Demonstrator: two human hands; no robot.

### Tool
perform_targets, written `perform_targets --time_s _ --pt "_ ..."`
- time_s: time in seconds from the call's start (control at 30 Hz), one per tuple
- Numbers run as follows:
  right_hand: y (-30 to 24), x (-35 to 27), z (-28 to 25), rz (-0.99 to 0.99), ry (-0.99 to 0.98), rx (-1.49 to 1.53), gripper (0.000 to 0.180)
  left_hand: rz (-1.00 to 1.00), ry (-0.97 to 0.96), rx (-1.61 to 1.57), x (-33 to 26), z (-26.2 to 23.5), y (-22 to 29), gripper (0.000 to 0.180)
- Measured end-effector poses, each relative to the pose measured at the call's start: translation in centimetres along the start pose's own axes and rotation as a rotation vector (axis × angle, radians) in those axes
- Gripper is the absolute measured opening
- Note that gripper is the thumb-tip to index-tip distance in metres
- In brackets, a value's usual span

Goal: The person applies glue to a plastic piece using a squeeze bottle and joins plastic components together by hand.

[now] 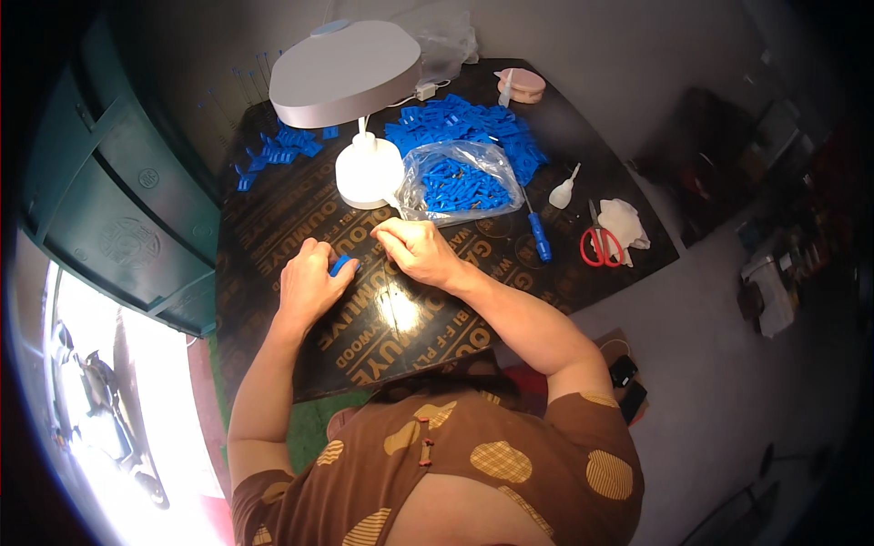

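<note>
My left hand [309, 280] rests low over the dark printed tabletop, fingers curled round a small blue plastic piece [340, 265] that shows between thumb and forefinger. To its right, my right hand [417, 251] is closed in a pinch; what its fingertips hold, if anything, is too small to make out. Just beyond it lies a clear plastic bag [419, 202] full of small blue plastic parts [462, 187]. Behind the bag spreads a heap of flat blue plastic pieces [446, 123]. The white base of a desk lamp [366, 173] stands beyond both hands.
Right of the bag are a blue-handled screwdriver [541, 238], a white squeeze bottle [563, 193], red-handled scissors [603, 247] and a crumpled white tissue [623, 223]. Blue pieces [282, 146] stand in rows at back left. A pink round container [523, 86] sits at the far edge.
</note>
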State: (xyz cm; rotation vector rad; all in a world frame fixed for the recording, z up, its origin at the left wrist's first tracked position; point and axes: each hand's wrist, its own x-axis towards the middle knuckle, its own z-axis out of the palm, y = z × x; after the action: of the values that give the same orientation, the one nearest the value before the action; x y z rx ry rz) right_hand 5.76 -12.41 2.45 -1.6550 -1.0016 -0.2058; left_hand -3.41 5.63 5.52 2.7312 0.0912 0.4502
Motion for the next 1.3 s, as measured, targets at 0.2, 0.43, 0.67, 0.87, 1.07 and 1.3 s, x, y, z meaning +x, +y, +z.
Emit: perform_targets --time_s 0.2,0.43,0.67,0.87,1.07,1.3 --pt "-0.1 -0.2 -0.1 -0.024 -0.002 -0.019 0.014 -0.010 0.022 -0.052 0.3 0.1 -0.2 0.031" --pt "-0.1 -0.2 -0.2 -0.013 -0.022 -0.048 0.015 0.033 0.104 -0.124 0.3 0.7 -0.8 0.025" --pt "-0.1 -0.4 -0.5 -0.028 -0.017 -0.045 0.015 0.079 0.171 -0.176 0.5 0.6 -0.2 0.018" --pt "-0.7 -0.2 0.1 -0.043 -0.050 -0.049 0.015 0.093 0.219 -0.218 0.3 0.5 -0.9 0.018" --pt "-1.0 -0.1 -0.3 -0.082 -0.055 -0.100 0.013 0.126 0.240 -0.233 0.3 0.5 -0.7 0.016" --pt "-4.0 0.8 -1.7 -0.209 -0.025 -0.113 0.013 0.194 0.266 -0.243 0.3 0.6 -0.3 0.013"
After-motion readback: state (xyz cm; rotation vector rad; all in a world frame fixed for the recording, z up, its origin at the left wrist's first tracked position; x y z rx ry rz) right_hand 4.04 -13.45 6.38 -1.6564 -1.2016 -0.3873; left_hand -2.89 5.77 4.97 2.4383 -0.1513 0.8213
